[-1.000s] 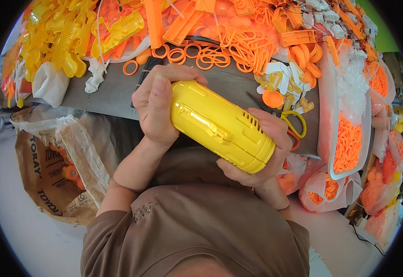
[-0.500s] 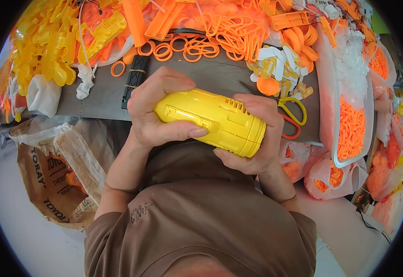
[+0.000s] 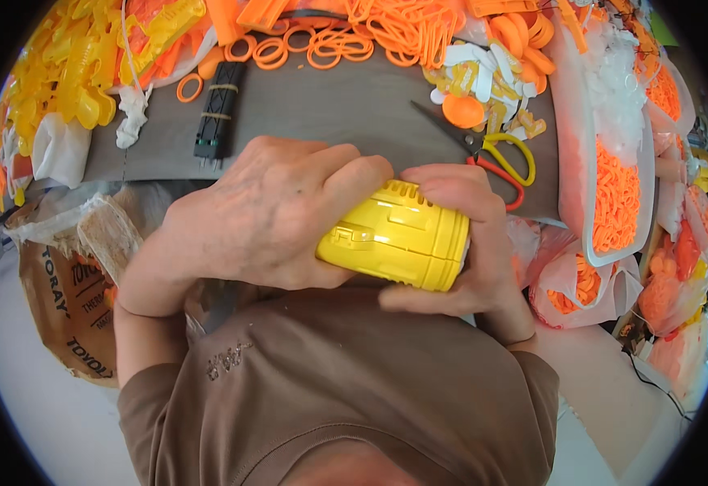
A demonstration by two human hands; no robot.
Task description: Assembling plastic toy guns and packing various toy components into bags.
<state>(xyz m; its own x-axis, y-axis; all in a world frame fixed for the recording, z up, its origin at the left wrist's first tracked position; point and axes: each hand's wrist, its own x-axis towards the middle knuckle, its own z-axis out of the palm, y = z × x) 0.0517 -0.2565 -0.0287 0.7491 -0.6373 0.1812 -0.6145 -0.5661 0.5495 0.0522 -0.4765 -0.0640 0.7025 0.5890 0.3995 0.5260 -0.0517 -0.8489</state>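
Between my two hands is a yellow cylindrical plastic casing (image 3: 398,239), slanting down to the right, with slots along its upper side and a ribbed rim at its right end. My left hand (image 3: 277,211) is closed over the casing's left end and hides it. Around the right end curls my right hand (image 3: 467,235), fingers on top and thumb below. Past my right hand, scissors (image 3: 483,146) with one yellow and one red handle lie on the grey table, blades apart. A black bar-shaped piece (image 3: 218,113) with bands round it lies beyond my left hand.
Orange rings (image 3: 340,49) and loops line the table's far side. Yellow plastic shells (image 3: 62,73) are heaped at far left. A white tub (image 3: 650,202) of small orange parts stands at right. An open paper sack (image 3: 54,316) stands below the table's left edge.
My left hand has shifted and turned, so its back now covers the casing's left end. The casing sits slightly lower, tilted less. The table appears higher in view.
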